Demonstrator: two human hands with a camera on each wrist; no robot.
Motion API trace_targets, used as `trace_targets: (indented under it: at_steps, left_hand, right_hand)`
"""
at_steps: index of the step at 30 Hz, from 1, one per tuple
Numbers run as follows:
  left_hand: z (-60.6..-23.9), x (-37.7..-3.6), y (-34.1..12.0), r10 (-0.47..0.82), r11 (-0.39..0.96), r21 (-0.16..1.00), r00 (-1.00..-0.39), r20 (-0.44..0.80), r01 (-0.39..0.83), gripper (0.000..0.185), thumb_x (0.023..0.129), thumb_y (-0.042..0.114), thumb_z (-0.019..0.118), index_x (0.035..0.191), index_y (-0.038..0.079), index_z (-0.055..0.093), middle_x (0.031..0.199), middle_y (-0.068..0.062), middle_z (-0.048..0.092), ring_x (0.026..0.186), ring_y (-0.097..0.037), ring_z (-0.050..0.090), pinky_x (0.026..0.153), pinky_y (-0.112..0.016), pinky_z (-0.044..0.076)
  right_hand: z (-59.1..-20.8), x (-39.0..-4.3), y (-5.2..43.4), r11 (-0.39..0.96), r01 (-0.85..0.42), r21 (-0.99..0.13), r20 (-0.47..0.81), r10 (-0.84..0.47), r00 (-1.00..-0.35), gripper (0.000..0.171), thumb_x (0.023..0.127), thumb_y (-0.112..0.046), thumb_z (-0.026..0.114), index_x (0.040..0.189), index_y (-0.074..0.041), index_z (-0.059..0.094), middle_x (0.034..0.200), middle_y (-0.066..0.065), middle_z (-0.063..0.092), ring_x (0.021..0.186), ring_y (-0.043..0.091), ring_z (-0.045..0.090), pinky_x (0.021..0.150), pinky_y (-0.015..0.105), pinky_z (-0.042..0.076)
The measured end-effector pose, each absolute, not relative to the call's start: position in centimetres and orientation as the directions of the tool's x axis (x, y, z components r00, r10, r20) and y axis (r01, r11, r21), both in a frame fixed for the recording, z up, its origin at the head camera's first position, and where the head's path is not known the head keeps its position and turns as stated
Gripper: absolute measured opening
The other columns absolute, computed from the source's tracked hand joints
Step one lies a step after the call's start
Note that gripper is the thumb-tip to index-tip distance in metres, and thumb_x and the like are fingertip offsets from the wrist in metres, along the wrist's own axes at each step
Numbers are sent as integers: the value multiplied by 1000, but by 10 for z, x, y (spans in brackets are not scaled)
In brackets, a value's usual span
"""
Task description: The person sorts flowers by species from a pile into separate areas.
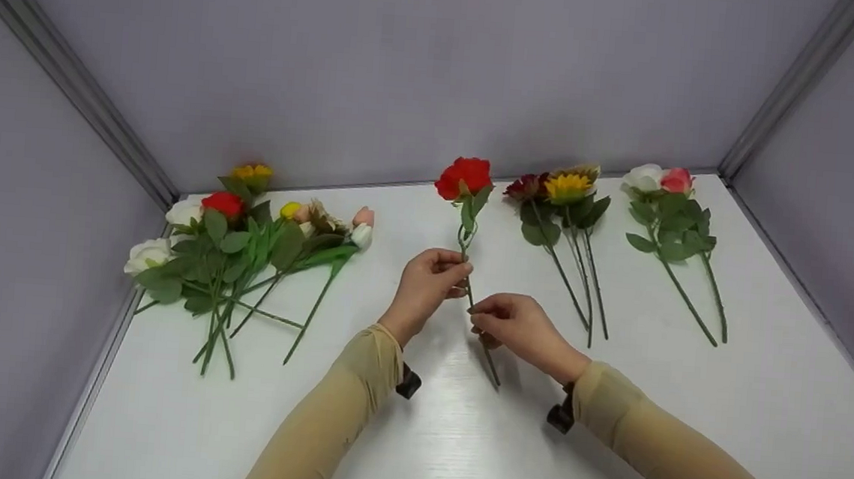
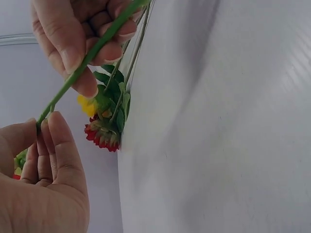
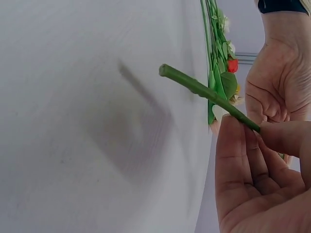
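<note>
Both hands pinch one red rose point(image 1: 464, 177) by its stem.

We hold it above the white table point(image 1: 686, 408): left hand point(image 1: 425, 284) higher up the stem, right hand point(image 1: 515, 327) lower.

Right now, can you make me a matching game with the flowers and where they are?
Things:
1. red rose
2. sunflower
3. big pile of flowers
4. white and pink roses

Places:
A. far right of the table
B. left side of the table
C. held by its stem in both hands
D. lying just right of the held flower

Pairs: 1-C, 2-D, 3-B, 4-A
</note>
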State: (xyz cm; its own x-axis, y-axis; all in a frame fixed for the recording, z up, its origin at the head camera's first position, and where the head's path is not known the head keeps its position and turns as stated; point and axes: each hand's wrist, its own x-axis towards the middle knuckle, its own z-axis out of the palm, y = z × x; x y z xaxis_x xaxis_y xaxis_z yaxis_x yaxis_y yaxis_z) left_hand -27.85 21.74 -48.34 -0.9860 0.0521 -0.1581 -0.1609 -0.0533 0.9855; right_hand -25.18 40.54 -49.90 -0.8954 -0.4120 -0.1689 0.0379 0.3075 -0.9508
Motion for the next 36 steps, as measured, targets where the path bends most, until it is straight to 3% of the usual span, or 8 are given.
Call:
trace_targets:
  at_steps: [7,19,24,27,31,33,36]
  left_hand:
    - [-485,-277,223,65,-41,986,-985,-159,-162,23,96,15,74,115,4,65,106,-12,68,92,-22,69,80,-34,61]
    - [-483,-275,234,95,12,992,-987,-127,-126,22,97,16,73,115,6,65,106,-11,67,92,-22,69,79,-33,61]
    - [-481,-270,242,174,57,996,-982,-78,-69,30,100,19,70,127,8,65,110,-7,66,100,-24,69,82,-33,61]
    - [-480,-264,248,241,198,980,-970,-34,15,36,103,24,65,137,13,62,116,-2,66,106,-22,67,85,-31,59]
    - [-479,-254,261,358,492,843,-933,32,218,44,105,32,61,147,20,55,130,2,63,116,-15,62,92,-27,53]
    - [-478,-249,269,446,622,694,-892,66,363,48,106,34,60,151,20,51,137,2,60,124,-14,58,99,-27,50]
    - [-478,-240,282,603,694,415,-790,110,588,53,105,34,60,154,19,47,145,-1,55,133,-17,52,108,-30,44]
  right_hand:
    - [-503,-253,408,251,72,-965,-162,-361,-918,21,96,-15,74,108,2,73,100,21,72,85,32,72,74,37,62]
    - [-501,-252,414,284,68,-957,-164,-331,-929,12,96,-13,72,99,-1,72,93,19,71,79,24,71,71,38,62]
    - [-496,-256,434,322,37,-946,-146,-320,-936,15,97,-14,72,101,0,71,93,20,70,81,29,71,71,37,62]
    - [-491,-262,457,370,24,-929,-140,-289,-947,18,98,-17,71,104,1,70,97,22,70,84,32,71,72,38,62]
    - [-480,-272,495,482,7,-876,-129,-221,-967,23,100,-24,69,109,-2,71,101,23,70,84,30,71,75,45,61]
    - [-476,-277,517,551,-12,-834,-105,-181,-978,27,100,-28,68,110,-4,71,99,20,71,82,27,71,74,45,60]
    - [-471,-283,551,628,-21,-778,-71,-122,-990,32,101,-34,66,112,-4,70,98,16,72,80,23,70,74,43,59]
